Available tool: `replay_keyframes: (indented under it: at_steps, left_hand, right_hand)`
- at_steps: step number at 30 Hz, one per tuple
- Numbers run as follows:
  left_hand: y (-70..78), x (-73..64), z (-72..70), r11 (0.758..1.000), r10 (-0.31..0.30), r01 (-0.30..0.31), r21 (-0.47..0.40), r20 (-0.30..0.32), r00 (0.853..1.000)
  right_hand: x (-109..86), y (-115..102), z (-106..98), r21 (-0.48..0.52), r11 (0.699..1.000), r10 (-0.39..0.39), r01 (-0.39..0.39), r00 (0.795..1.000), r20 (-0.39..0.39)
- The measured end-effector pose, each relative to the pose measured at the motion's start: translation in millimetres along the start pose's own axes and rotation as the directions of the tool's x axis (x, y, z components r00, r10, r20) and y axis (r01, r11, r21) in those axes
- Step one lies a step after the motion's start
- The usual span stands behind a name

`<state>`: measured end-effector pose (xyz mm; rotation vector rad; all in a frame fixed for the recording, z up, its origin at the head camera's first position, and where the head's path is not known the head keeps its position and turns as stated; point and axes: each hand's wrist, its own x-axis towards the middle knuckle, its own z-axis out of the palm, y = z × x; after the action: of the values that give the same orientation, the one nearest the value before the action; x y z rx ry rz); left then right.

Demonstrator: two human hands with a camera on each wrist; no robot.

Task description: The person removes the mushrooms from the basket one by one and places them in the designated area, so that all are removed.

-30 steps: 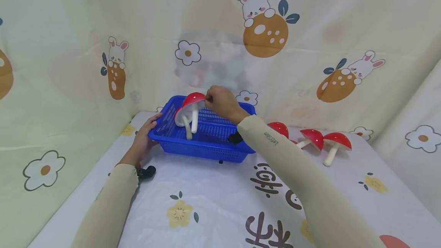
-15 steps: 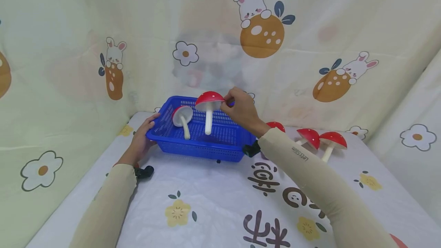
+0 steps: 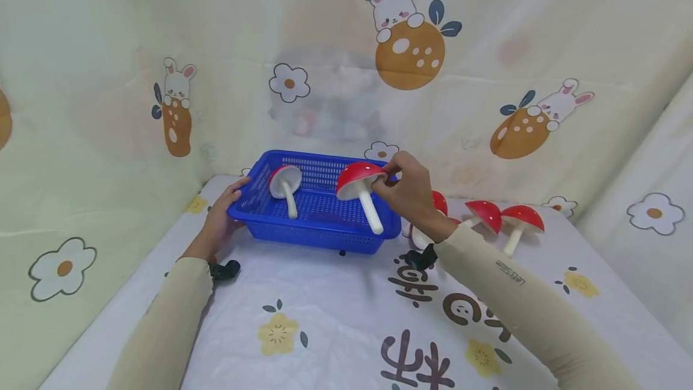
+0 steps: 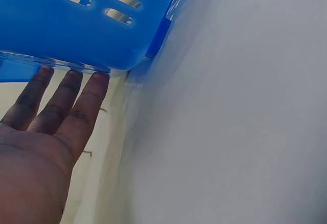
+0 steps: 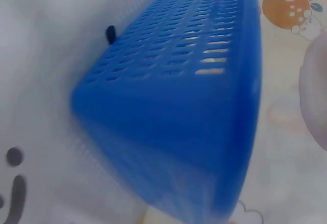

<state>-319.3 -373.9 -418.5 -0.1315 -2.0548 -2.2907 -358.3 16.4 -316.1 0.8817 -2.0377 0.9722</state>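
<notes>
My right hand (image 3: 407, 192) pinches the cap edge of a toy mushroom (image 3: 360, 179) with a red, white-dotted cap and a white stem. The mushroom hangs tilted over the right end of a blue perforated basket (image 3: 314, 236), stem slanting down to the right. Another toy mushroom (image 3: 285, 182) leans inside the basket's left end. My left hand (image 3: 219, 221) is at the basket's left end; in the left wrist view its straight fingers (image 4: 84, 109) touch the basket wall (image 4: 66, 29). The right wrist view shows the basket's corner (image 5: 168, 111), blurred.
Right of the basket lie more red-capped toy mushrooms (image 3: 483, 215), some partly behind the right hand. One mushroom (image 3: 522, 218) is farthest right. A patterned cloth (image 3: 335, 318) covers the table, and a printed curtain (image 3: 233, 77) hangs behind it.
My right hand has moved right with the mushroom, from beside the other mushroom in the basket to over the basket's right end. My left hand stays at the basket.
</notes>
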Motion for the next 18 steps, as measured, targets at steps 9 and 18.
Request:
replay_keyframes:
  at_steps: [9, 18]
  left_hand:
    - [-0.5, 0.0, 1.4, 1.000, -0.003, 0.003, -0.003, 0.016, 1.000]
    - [1.4, -3.6, 1.6, 1.000, -0.012, 0.011, 0.025, 0.021, 1.000]
  right_hand:
    - [-27.5, 7, -41, -0.054, 0.997, 0.053, -0.056, 0.997, -0.064]
    - [-54.9, 25, -67, -0.117, 0.989, 0.075, -0.092, 0.987, -0.141]
